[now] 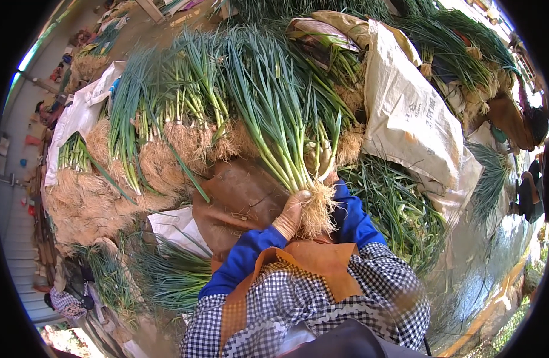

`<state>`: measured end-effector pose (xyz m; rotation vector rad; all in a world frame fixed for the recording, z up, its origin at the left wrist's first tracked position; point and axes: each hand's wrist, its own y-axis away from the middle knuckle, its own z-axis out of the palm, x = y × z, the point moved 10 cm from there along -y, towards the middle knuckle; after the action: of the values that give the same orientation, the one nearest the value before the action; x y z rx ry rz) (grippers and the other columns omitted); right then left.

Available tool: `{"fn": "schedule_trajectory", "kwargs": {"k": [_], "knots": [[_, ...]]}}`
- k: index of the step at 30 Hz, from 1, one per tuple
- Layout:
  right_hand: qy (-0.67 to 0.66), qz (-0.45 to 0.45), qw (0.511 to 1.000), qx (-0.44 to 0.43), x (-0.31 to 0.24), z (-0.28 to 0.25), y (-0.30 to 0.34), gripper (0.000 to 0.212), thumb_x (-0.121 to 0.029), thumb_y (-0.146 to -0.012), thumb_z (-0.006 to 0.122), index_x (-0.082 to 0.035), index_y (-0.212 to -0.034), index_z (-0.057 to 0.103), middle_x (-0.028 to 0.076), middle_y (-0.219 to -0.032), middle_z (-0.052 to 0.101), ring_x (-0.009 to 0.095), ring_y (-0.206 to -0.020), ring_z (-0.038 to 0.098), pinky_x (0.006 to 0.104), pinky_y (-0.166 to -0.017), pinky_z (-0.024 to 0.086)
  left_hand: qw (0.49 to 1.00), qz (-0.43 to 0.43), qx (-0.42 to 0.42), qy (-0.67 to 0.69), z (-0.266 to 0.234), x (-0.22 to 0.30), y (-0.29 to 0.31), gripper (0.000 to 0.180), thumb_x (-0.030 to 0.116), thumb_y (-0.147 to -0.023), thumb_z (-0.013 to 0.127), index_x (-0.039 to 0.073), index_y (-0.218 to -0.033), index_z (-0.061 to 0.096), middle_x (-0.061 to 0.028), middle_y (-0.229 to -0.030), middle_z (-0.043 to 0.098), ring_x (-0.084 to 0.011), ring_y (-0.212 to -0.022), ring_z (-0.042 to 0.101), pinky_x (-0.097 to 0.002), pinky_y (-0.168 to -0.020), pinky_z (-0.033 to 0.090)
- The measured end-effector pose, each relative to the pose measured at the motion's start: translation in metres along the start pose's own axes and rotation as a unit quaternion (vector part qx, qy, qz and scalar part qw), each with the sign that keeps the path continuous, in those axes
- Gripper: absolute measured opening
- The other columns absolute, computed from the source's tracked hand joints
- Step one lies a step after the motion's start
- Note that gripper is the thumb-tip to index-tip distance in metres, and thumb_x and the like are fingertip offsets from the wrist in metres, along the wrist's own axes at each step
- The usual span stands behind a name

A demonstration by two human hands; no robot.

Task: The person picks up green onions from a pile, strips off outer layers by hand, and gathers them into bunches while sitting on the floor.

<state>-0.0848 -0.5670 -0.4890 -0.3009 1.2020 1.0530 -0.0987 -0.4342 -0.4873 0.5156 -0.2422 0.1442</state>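
Held near the middle of the scene, just right of the brown sheet (235,188): a bunch of green onions (274,128), with leaves fanned toward the far side and roots (318,212) hanging on the near side. Gripped around the pale stem bases by the left hand (291,215), with fingers wrapped and pressing just beside the roots. Cannot tell the state of the right hand's (330,178) fingers, being mostly hidden behind the stems. Probably light for such length, though inclined to tip toward the long leaves. Likely firm and fairly stiff along the pale stems, softer and easily creased or torn in the green blades, perhaps slippery if damp. Best taken low, around the stem bases, as 1 bundle, with even, gentle pressure; avoid lifting by the leaf tips or by the wiry, tangle-prone roots alone.
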Motion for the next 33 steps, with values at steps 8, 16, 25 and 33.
{"fn": "schedule_trajectory", "kwargs": {"k": [8, 16, 25, 33], "knots": [[0.344, -0.091, 0.915, 0.193, -0.038, -0.024, -0.027, 0.037, -0.043, -0.079, 0.061, -0.007, -0.076, 0.063, 0.009, -0.065, 0.059, 0.022, -0.062, 0.057, 0.0343, -0.059, 0.045, 0.989, 0.063, 0.053, -0.121, -0.001, 0.012, -0.003, 0.024, -0.002, -0.071, 0.054, 0.0, -0.094, 0.06, -0.0044, -0.083, 0.062, -0.0157, -0.075, 0.059, -0.026, -0.07, 0.05], [0.439, -0.234, 0.862, 0.097, -0.079, 0.019, 0.032, 0.026, -0.028, -0.084, 0.05, -0.005, -0.077, 0.06, 0.009, -0.067, 0.061, 0.025, -0.065, 0.06, 0.0326, -0.062, 0.049, 0.98, 0.101, 0.079, -0.152, 0.009, 0.02, -0.001, 0.023, -0.004, -0.07, 0.055, -0.002, -0.091, 0.061, -0.0052, -0.085, 0.061, -0.0174, -0.078, 0.058, -0.0269, -0.075, 0.049], [0.62, 0.274, 0.733, -0.05, 0.047, -0.191, 0.197, 0.034, -0.031, -0.087, 0.045, -0.006, -0.102, 0.062, 0.011, -0.095, 0.063, 0.024, -0.083, 0.061, 0.0347, -0.074, 0.048, 0.992, 0.079, 0.041, -0.084, 0.006, 0.015, -0.006, 0.03, 0.003, -0.073, 0.05, -0.004, -0.102, 0.058, -0.011, -0.095, 0.062, -0.023, -0.084, 0.061, -0.0339, -0.081, 0.051], [0.056, 0.066, 0.996, 0.038, -0.015, -0.032, 0.086, 0.037, -0.037, -0.091, 0.042, -0.006, -0.101, 0.059, -0.005, -0.068, 0.053, 0.008, -0.055, 0.043, 0.0217, -0.053, 0.04, 0.996, 0.043, 0.031, -0.069, 0.01, 0.014, -0.004, 0.032, 0.002, -0.074, 0.05, -0.004, -0.104, 0.056, -0.0126, -0.096, 0.061, -0.0232, -0.085, 0.061, -0.0318, -0.08, 0.051]]}}
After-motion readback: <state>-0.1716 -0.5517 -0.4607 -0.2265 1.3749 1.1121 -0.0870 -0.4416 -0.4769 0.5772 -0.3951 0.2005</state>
